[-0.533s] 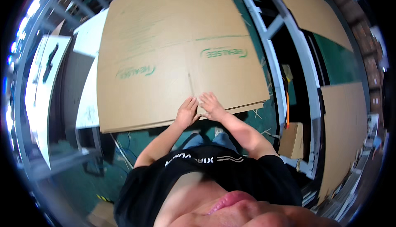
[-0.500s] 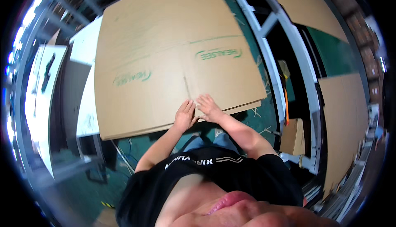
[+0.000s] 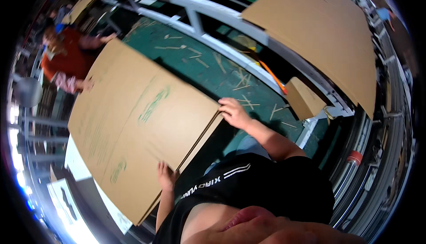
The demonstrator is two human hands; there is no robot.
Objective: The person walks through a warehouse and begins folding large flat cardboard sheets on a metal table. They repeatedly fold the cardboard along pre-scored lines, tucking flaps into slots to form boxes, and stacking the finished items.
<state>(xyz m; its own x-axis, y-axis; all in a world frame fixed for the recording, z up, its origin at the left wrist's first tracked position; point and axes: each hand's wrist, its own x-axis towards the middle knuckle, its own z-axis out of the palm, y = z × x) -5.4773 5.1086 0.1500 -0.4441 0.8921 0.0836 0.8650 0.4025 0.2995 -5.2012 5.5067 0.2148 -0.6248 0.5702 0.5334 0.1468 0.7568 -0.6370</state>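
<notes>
Right at the near edge of the big cardboard sheet (image 3: 137,124), both of the person's hands are on the board: the right hand (image 3: 234,113) grips the near right corner, fingers curled over the edge, and the left hand (image 3: 166,176) rests lower down along the same edge, fingers spread against the underside or rim; whether it clasps or only props, I cannot tell. Between the two hands the edge shows a dark slit, so what is held looks like two layers, a flattened box or two stacked sheets. The board lies ahead and to the left of the grip, its long axis running from the lower left up toward the upper left, tilted across the view, with the right hand at the farther, higher end of the near edge. It is plain brown corrugated card, matt and smooth, flat and stiff, with faint green printing. At its far end another person in a red top (image 3: 66,58) has a hand (image 3: 84,84) at the far edge. Beneath and to the right lies a green surface (image 3: 213,75) strewn with thin cardboard slivers, bordered by a pale metal frame (image 3: 248,53); a small brown box (image 3: 304,98) sits at its right edge, and more large cardboard sheets (image 3: 324,31) hang beyond.
</notes>
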